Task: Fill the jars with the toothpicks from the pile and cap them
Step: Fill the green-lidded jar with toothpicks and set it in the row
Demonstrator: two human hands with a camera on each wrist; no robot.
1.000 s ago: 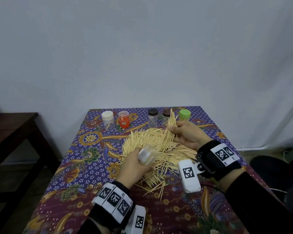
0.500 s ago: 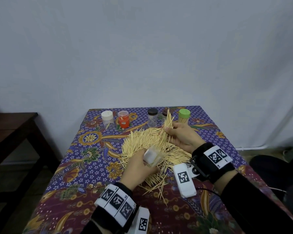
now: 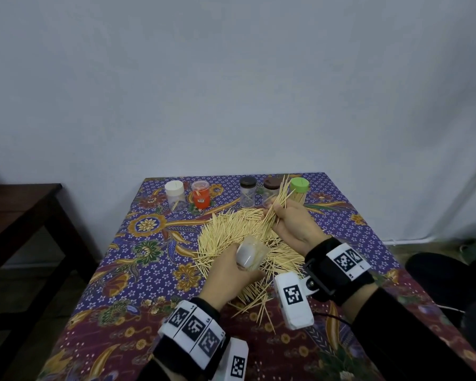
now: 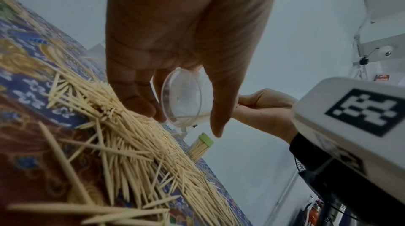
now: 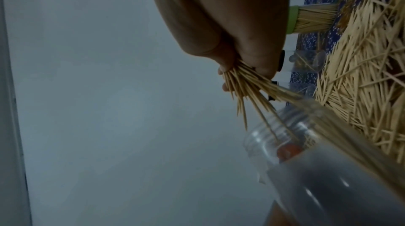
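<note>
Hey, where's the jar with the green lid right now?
In the head view the green-lidded jar stands at the right end of the jar row along the table's far edge, beside the brown-lidded jar, just behind the right hand.

Jars lining the far edge, pile sitting mid-table, hands working over it.

The toothpick pile (image 3: 232, 237) is lying in the middle of the table (image 3: 138, 270), with strays trailing toward the near edge. Five capped jars are standing in a row along the far edge: two at the left (image 3: 174, 194) (image 3: 201, 194), three at the right (image 3: 248, 191) (image 3: 271, 191) (image 3: 299, 191). The left hand (image 3: 231, 273) is holding an open jar (image 3: 250, 253) tilted over the pile's near side, its mouth facing far-right. The right hand (image 3: 293, 226) is sitting right of it, over the pile's far-right part, gripping a bundle (image 3: 275, 209) whose near ends are reaching the jar's mouth. A side table (image 3: 14, 210) is standing to the left.
</note>
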